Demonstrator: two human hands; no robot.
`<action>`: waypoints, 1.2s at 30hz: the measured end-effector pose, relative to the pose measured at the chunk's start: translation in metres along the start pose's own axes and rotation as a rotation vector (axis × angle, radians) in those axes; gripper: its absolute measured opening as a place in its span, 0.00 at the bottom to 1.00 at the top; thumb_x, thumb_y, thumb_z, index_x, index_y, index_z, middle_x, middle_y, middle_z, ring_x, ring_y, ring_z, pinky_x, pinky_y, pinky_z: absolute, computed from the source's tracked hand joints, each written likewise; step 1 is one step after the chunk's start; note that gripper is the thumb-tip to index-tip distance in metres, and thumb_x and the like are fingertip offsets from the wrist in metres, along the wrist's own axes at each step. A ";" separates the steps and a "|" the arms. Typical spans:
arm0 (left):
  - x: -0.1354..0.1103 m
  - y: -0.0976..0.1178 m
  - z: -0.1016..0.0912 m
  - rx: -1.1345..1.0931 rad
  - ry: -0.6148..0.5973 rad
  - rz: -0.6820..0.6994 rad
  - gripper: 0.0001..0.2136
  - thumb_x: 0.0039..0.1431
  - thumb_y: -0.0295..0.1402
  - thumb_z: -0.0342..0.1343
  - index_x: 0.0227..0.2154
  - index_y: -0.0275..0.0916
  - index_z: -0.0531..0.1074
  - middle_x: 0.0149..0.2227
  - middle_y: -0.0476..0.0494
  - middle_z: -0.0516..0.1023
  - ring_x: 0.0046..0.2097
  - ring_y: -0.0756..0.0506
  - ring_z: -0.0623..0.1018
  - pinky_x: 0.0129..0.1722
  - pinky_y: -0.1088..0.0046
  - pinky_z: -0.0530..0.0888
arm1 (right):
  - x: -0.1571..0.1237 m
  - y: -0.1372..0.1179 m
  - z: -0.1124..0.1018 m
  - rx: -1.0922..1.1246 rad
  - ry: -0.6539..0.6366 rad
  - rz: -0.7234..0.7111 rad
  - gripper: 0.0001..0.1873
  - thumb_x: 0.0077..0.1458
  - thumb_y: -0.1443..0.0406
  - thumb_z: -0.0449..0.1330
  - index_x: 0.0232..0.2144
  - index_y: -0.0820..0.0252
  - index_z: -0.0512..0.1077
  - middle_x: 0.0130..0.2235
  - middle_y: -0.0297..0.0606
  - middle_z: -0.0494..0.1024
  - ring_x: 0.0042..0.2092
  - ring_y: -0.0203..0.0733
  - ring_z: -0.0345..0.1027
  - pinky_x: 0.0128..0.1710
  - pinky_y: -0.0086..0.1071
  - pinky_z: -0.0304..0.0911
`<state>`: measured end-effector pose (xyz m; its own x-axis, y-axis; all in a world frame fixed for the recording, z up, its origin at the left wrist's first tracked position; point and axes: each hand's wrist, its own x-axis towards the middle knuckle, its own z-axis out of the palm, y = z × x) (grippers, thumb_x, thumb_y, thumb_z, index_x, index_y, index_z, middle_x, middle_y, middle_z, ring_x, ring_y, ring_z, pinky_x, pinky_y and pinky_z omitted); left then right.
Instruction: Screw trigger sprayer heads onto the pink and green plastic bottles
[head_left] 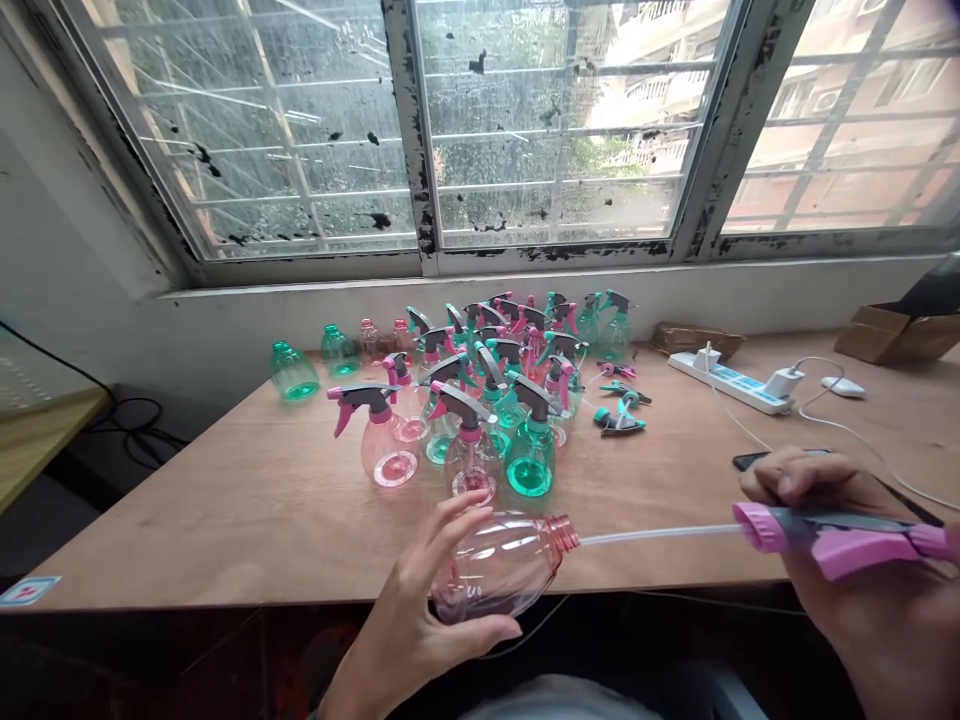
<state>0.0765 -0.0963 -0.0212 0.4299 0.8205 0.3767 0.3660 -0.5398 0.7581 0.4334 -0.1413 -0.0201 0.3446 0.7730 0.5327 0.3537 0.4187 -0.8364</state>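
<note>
My left hand (424,590) is wrapped around a clear pink bottle (499,565), tilted on its side above the table's front edge with its threaded neck to the right. In my right hand (847,560) is a pink and grey trigger spray head (795,535). Its thin white dip tube (660,535) runs left to the bottle's mouth; how far the tip reaches inside, I cannot tell. Just behind my left fingers stand assembled spray bottles, among them a pink one (472,450) and a green one (531,450).
Several more spray bottles crowd toward the window wall. Green open bottles (294,372) stand back left. Loose spray heads (621,412) lie right of the group. A power strip (727,382), a white charger (844,386) with cables, a phone (750,460) and a cardboard box (896,335) are on the right.
</note>
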 end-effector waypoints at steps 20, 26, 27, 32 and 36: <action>0.017 -0.026 0.044 0.085 -0.020 0.074 0.35 0.52 0.43 0.70 0.62 0.51 0.63 0.65 0.40 0.66 0.66 0.35 0.67 0.65 0.54 0.67 | -0.023 0.052 0.090 0.576 -0.215 0.492 0.30 0.66 0.41 0.46 0.37 0.54 0.77 0.32 0.36 0.74 0.35 0.44 0.62 0.35 0.33 0.58; 0.023 -0.029 0.059 -0.037 0.020 0.048 0.37 0.51 0.41 0.71 0.62 0.51 0.61 0.66 0.39 0.63 0.67 0.33 0.65 0.66 0.52 0.64 | -0.019 0.063 0.088 0.604 -0.131 0.482 0.25 0.64 0.42 0.52 0.34 0.52 0.76 0.40 0.35 0.76 0.43 0.46 0.66 0.41 0.32 0.62; 0.023 -0.029 0.061 -0.063 0.033 0.018 0.39 0.51 0.41 0.71 0.64 0.51 0.59 0.66 0.39 0.62 0.67 0.33 0.64 0.66 0.52 0.64 | -0.019 0.067 0.088 0.583 -0.149 0.475 0.26 0.64 0.41 0.51 0.35 0.52 0.77 0.42 0.36 0.76 0.44 0.46 0.66 0.43 0.32 0.62; 0.023 -0.029 0.062 -0.175 0.056 -0.137 0.43 0.55 0.41 0.69 0.68 0.55 0.49 0.69 0.43 0.57 0.68 0.35 0.61 0.69 0.53 0.59 | -0.021 0.083 0.084 0.533 -0.363 0.414 0.33 0.61 0.36 0.49 0.46 0.51 0.78 0.55 0.39 0.73 0.45 0.47 0.67 0.43 0.35 0.65; 0.022 -0.027 0.061 -0.223 0.030 -0.195 0.41 0.56 0.41 0.68 0.66 0.56 0.49 0.69 0.46 0.56 0.69 0.37 0.60 0.69 0.54 0.58 | -0.019 0.086 0.081 0.459 -0.429 0.407 0.28 0.59 0.42 0.60 0.47 0.54 0.78 0.49 0.43 0.79 0.47 0.52 0.71 0.45 0.40 0.67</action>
<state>0.1268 -0.0750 -0.0656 0.3431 0.9118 0.2256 0.2471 -0.3193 0.9149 0.3872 -0.0818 -0.1128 -0.0323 0.9880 0.1510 -0.1603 0.1440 -0.9765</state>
